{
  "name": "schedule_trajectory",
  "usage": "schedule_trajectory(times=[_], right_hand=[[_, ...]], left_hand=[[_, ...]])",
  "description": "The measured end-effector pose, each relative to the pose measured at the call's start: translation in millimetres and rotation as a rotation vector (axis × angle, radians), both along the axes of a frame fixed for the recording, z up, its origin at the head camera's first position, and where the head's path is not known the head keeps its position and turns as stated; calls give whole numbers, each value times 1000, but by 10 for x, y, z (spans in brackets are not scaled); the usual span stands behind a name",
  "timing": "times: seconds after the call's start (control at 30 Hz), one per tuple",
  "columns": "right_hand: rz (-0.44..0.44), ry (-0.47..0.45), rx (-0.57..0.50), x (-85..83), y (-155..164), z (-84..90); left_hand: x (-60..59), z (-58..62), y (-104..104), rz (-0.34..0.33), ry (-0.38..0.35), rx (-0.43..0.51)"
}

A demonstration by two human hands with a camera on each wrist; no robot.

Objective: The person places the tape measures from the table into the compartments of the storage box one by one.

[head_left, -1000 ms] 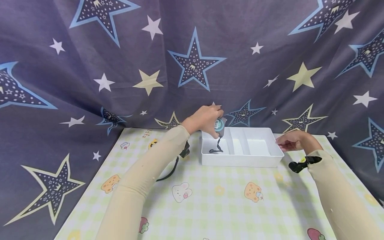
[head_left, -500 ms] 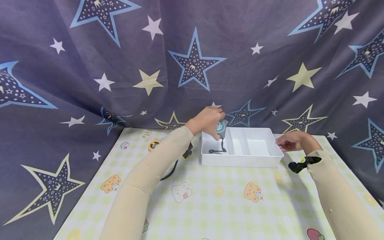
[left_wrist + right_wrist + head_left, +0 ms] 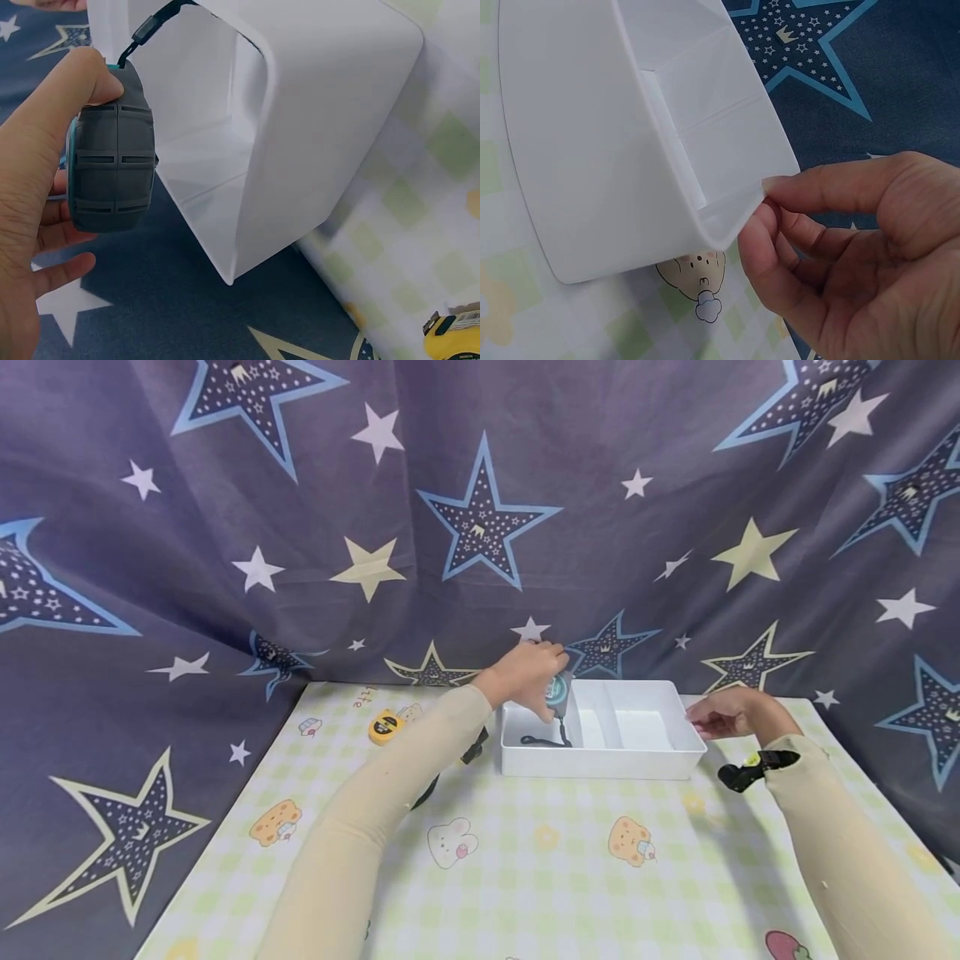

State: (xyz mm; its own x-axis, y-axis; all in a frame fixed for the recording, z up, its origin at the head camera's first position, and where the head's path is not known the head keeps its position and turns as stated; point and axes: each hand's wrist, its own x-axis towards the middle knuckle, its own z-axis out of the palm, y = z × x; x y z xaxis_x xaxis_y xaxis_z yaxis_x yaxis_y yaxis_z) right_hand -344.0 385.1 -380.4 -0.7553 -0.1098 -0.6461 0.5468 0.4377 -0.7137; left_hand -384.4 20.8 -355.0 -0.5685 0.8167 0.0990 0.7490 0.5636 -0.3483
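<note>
My left hand [image 3: 527,679] grips a grey and teal tape measure [image 3: 114,154] by its case, thumb on one side and fingers on the other. It is held over the left compartment of a white divided box [image 3: 600,763]. The black wrist strap [image 3: 542,742] of the tape measure hangs down into that compartment. At the box's right end my right hand [image 3: 726,713] pinches the rim between thumb and fingers, as the right wrist view shows up close [image 3: 855,240]. Dividers split the box into three compartments.
A yellow tape measure [image 3: 385,727] lies on the checked tablecloth [image 3: 540,860] left of the box, beyond the left sleeve. A dark star-patterned curtain [image 3: 480,468] hangs right behind the table's back edge. Each wrist carries a black camera.
My left hand has moved slightly right and down with the tape measure, and more of the strap lies in the box. The yellow tape measure has come into view. My right hand stays put.
</note>
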Motion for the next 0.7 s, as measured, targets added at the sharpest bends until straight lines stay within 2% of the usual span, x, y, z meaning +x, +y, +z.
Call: schedule_trajectory(times=[0.27,0.7], right_hand=[[-1,-3,6,-2,6,21],[0,11,21,0,1,5]], left_hand=[[-26,-78,58,-32,34,5],[-74,-128,166,-25,11,-20]])
